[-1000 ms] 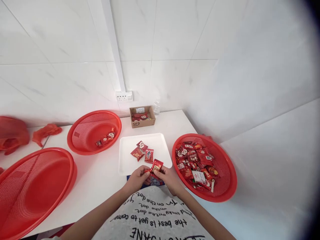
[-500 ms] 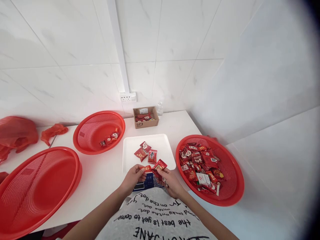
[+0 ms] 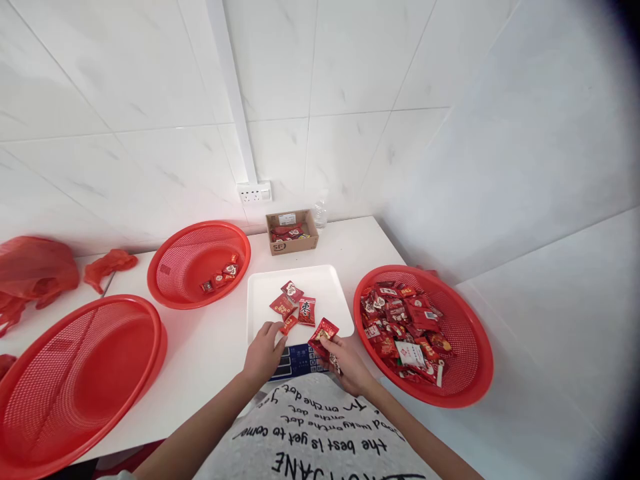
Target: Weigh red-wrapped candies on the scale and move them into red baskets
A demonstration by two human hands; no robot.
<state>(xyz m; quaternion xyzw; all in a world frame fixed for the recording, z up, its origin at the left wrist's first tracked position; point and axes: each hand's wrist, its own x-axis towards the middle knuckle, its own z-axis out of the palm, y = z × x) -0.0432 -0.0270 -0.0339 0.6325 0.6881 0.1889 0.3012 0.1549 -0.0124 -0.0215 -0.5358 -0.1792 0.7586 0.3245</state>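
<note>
My left hand reaches over the near edge of the white tray and pinches a small red packet at its fingertips. My right hand is closed on a few red packets beside the tray's near right corner. Three more red packets lie in the middle of the tray. The tray rests on a scale whose blue keypad shows between my hands.
A red basket with several red packets sits to the right. A smaller red basket with a few packets is at the back left, a big red basket at the near left. A cardboard box stands by the wall, red bags far left.
My hands have parted. The left hand has carried one small packet forward onto the tray's near edge while the right keeps the others.
</note>
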